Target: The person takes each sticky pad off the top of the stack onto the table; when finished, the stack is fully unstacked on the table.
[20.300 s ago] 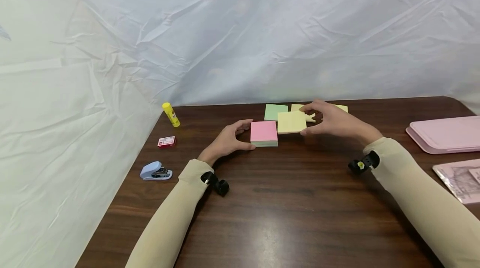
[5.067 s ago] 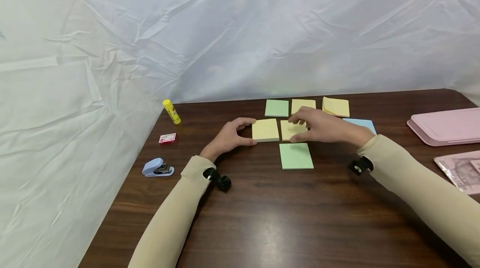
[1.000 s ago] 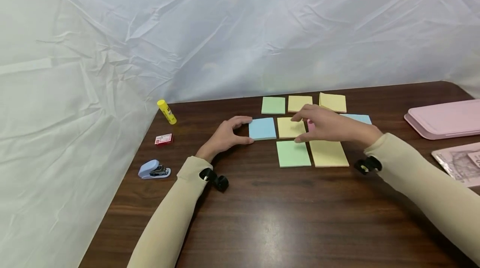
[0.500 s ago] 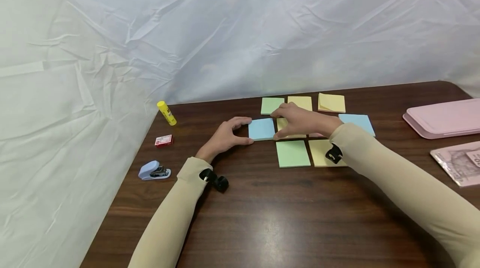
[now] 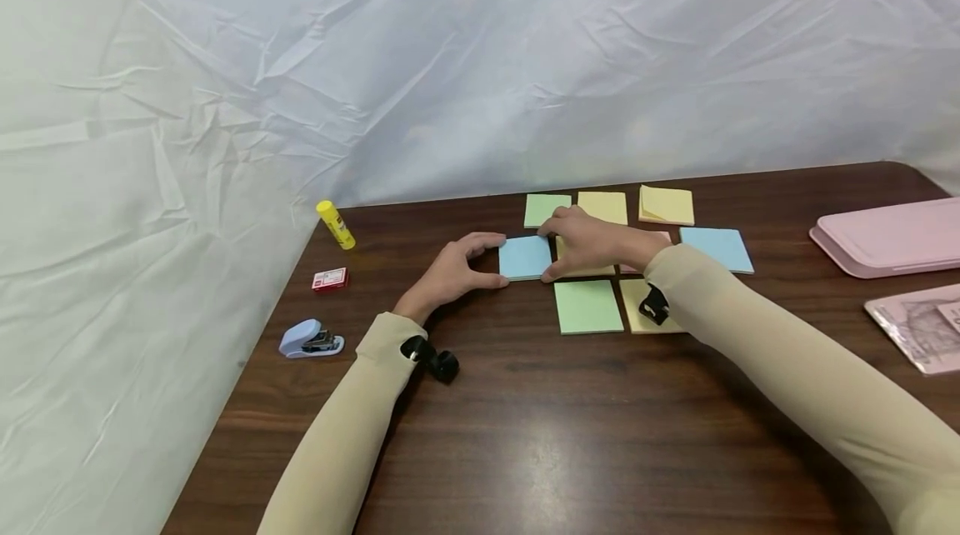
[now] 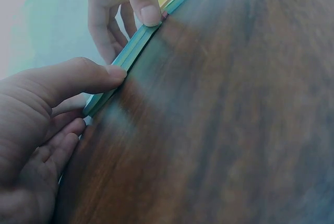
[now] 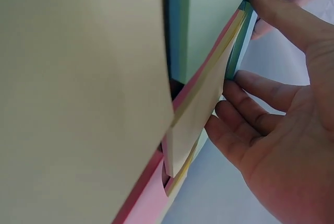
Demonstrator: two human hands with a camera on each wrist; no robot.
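A sticky note pad with a blue top sheet lies on the dark wooden table. My left hand grips its left side between thumb and fingers. My right hand reaches across and pinches the pad's right edge, thumb at the near corner. The left wrist view shows the pad's edge between my left thumb and my right thumb. Loose notes lie around: green, yellow, yellow, blue, green. Another yellow note is partly hidden by my right wrist.
A yellow glue stick, a red staple box and a light blue stapler sit at the table's left end. A pink tray and a pink packet are at the right. A white crumpled sheet hangs behind.
My right hand has moved left from the laid-out notes to the pad's right edge. More notes lie on the table than before. My left hand has stayed on the pad.
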